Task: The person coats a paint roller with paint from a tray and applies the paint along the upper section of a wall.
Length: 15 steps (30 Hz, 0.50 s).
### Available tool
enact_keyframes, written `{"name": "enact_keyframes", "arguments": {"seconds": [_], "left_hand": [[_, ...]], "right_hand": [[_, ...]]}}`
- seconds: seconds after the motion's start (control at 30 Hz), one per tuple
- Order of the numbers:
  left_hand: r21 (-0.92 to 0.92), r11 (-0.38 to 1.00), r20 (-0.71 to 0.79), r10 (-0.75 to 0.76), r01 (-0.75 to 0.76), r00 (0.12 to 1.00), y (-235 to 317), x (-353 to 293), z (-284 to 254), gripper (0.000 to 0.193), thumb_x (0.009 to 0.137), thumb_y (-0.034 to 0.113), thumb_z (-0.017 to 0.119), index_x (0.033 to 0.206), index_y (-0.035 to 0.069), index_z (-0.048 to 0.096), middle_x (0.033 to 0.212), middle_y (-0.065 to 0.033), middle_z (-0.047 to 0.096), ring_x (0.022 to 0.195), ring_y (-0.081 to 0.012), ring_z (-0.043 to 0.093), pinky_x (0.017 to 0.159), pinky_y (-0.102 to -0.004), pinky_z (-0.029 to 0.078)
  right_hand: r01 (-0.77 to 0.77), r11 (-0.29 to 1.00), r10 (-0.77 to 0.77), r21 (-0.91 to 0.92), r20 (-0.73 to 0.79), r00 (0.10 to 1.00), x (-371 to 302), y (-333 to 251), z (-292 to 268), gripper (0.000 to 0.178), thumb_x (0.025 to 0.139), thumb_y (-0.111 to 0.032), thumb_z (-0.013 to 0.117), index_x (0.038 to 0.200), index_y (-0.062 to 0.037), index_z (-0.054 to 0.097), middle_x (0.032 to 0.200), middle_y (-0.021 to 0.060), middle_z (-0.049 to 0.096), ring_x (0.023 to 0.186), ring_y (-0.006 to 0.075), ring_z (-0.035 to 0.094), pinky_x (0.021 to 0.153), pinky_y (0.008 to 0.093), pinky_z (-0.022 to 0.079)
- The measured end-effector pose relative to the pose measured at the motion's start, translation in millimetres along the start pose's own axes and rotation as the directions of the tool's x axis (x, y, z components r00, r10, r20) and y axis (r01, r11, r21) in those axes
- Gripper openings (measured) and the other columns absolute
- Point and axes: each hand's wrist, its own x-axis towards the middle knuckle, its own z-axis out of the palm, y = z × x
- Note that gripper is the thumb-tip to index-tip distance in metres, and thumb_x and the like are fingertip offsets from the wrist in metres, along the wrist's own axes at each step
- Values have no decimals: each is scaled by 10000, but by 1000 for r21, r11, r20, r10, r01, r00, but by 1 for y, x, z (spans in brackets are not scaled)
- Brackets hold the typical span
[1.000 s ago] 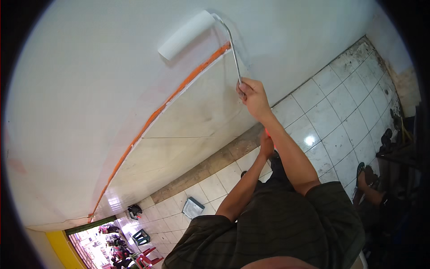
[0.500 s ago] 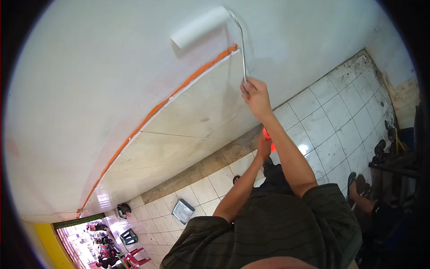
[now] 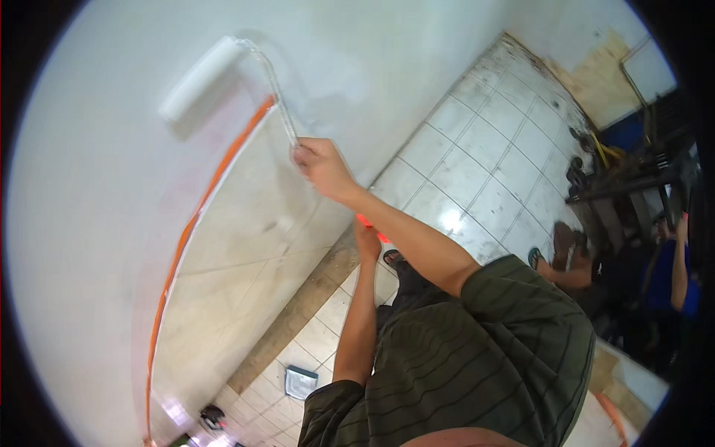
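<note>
A paint roller (image 3: 202, 88) with a white sleeve lies along the pale wall, just above the upper end of an orange stripe (image 3: 179, 242). My right hand (image 3: 324, 167) is closed around its bent metal rod. Lower down, my left hand (image 3: 367, 242) is closed at the roller's red handle (image 3: 363, 220); my right forearm partly covers its fingers. Below the orange stripe the wall (image 3: 223, 298) is a dirtier cream colour.
White floor tiles (image 3: 447, 175) run along the wall's foot. A grey square tray (image 3: 302, 382) sits on the floor near a dark rounded object (image 3: 212, 417). On the right, another person's sandalled foot (image 3: 538, 261) shows beside dark furniture (image 3: 622, 182).
My view has turned, so the wall, roller and floor sit further left. The roller stays near the orange stripe's end, and both hands keep their hold.
</note>
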Motion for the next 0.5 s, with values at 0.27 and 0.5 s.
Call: {"name": "enact_keyframes", "arguments": {"seconds": [0.27,0.5], "left_hand": [[-297,922,-198,-316,250,928,5,-94,16,88,845,-14,490,880,64,469,731,-35,523,658,-145,523,609,-293,454],[143,982,-259,-87,127,962,18,-36,-54,90,845,72,524,909,35,473,698,-130,552,650,-269,565,613,-387,441]], "right_hand": [[-395,918,396,34,-134,908,-68,35,15,274,965,-117,443,705,-50,499,575,-11,442,469,77,370,410,243,270],[-115,969,131,218,-58,990,-19,2,46,280,993,-148,429,729,-57,463,631,-15,389,481,70,317,413,220,230]]}}
